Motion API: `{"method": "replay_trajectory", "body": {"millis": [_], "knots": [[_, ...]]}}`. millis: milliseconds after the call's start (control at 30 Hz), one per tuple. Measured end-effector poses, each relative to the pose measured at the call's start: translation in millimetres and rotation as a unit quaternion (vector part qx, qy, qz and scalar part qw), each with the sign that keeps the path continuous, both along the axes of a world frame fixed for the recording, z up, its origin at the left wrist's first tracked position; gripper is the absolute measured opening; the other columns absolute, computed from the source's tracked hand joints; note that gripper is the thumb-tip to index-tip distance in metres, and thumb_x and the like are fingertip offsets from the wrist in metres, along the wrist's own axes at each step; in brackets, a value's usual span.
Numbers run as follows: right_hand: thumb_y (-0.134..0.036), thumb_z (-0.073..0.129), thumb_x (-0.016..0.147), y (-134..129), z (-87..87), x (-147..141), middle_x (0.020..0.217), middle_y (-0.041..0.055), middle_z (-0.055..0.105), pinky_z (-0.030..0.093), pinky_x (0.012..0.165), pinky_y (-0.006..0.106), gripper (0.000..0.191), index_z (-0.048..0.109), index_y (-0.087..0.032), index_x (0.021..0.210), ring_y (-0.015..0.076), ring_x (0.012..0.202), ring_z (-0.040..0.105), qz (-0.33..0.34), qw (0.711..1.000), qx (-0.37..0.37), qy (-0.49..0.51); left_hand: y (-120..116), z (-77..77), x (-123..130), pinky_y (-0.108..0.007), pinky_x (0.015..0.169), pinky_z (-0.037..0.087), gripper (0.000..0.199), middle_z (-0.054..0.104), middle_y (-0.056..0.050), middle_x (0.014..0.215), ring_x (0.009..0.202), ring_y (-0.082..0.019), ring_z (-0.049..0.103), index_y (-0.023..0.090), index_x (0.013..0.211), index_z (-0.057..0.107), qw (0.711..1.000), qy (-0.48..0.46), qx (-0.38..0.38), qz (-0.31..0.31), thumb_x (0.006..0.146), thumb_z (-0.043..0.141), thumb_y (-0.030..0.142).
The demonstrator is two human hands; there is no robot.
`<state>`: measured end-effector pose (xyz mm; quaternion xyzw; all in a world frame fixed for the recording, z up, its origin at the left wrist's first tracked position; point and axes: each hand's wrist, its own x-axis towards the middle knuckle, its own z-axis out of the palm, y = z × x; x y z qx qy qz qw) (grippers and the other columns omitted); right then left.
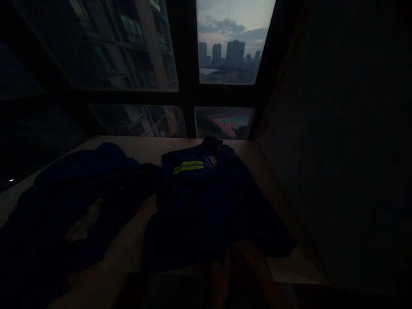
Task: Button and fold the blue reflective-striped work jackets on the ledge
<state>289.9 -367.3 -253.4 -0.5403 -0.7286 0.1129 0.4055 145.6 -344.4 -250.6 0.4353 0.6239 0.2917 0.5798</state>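
Note:
A dark blue work jacket [206,206] lies spread on the ledge, collar toward the window, with a yellow-green reflective strip across its chest. At its lower hem, my left hand [220,272] and my right hand [254,262] are close together. The fingers of both hands appear closed on the jacket's front edge, though the light is very dim and the fingertips hardly show. One sleeve stretches out to the right.
Another dark blue garment [106,171] lies crumpled on the left, with a pale patch showing. Both rest on a light ledge [141,146] below framed windows [234,47]. A dark wall [337,150] bounds the right side.

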Motion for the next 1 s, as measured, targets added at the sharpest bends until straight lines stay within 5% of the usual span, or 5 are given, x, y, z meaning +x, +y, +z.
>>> {"method": "replay_trajectory", "body": {"millis": [300, 467, 600, 800, 1000], "knots": [[-0.008, 0.052, 0.088, -0.9, -3.5, 5.4, 0.102, 0.0066, 0.071, 0.055, 0.075, 0.026, 0.033, 0.061, -0.024, 0.116, 0.0174, 0.090, 0.068, 0.045, 0.995, -0.037, -0.086, 0.3, -1.2, 0.8, -0.031, 0.067, 0.049, 0.044, 0.064, -0.005, 0.064, 0.070, -0.022, 0.061, 0.019, 0.075, 0.071, 0.993, 0.111, 0.021, -0.024, 0.077, 0.058, 0.061], [-0.001, 0.055, 0.081, -2.9, 4.9, 8.6, 0.107, 0.0063, 0.070, 0.054, 0.074, 0.024, 0.042, 0.062, -0.025, 0.114, 0.0168, 0.090, 0.067, 0.077, 0.985, -0.075, -0.133, -1.5, -15.6, 4.9, -0.031, 0.057, 0.043, 0.046, 0.059, -0.004, 0.054, 0.057, -0.020, 0.056, 0.019, 0.057, 0.063, 0.983, 0.172, -0.025, -0.065, 0.082, 0.054, 0.056], [0.001, 0.054, 0.080, -3.9, 5.9, 11.1, 0.105, 0.0053, 0.069, 0.052, 0.073, 0.023, 0.039, 0.062, -0.024, 0.109, 0.0161, 0.089, 0.066, 0.078, 0.981, -0.092, -0.152, -3.5, -21.9, 6.8, -0.030, 0.055, 0.040, 0.042, 0.062, -0.005, 0.060, 0.059, -0.020, 0.057, 0.018, 0.063, 0.065, 0.980, 0.180, -0.011, -0.086, 0.085, 0.052, 0.051], [-0.002, 0.058, 0.078, 4.1, 2.8, 8.2, 0.096, 0.0034, 0.068, 0.050, 0.070, 0.025, 0.033, 0.061, -0.023, 0.103, 0.0167, 0.083, 0.064, 0.070, 0.978, -0.086, -0.176, 6.5, -1.0, 2.4, -0.030, 0.059, 0.039, 0.042, 0.062, -0.006, 0.061, 0.062, -0.020, 0.057, 0.018, 0.057, 0.061, 0.963, 0.242, -0.045, -0.109, 0.088, 0.052, 0.045], [-0.003, 0.057, 0.078, 11.9, -1.9, 5.6, 0.093, 0.0036, 0.068, 0.049, 0.069, 0.025, 0.032, 0.062, -0.023, 0.102, 0.0166, 0.080, 0.064, 0.055, 0.976, -0.047, -0.206, 13.9, 10.9, -4.4, -0.029, 0.059, 0.041, 0.041, 0.062, -0.005, 0.059, 0.062, -0.021, 0.060, 0.017, 0.058, 0.063, 0.969, 0.205, -0.088, -0.103, 0.084, 0.059, 0.049]]}}
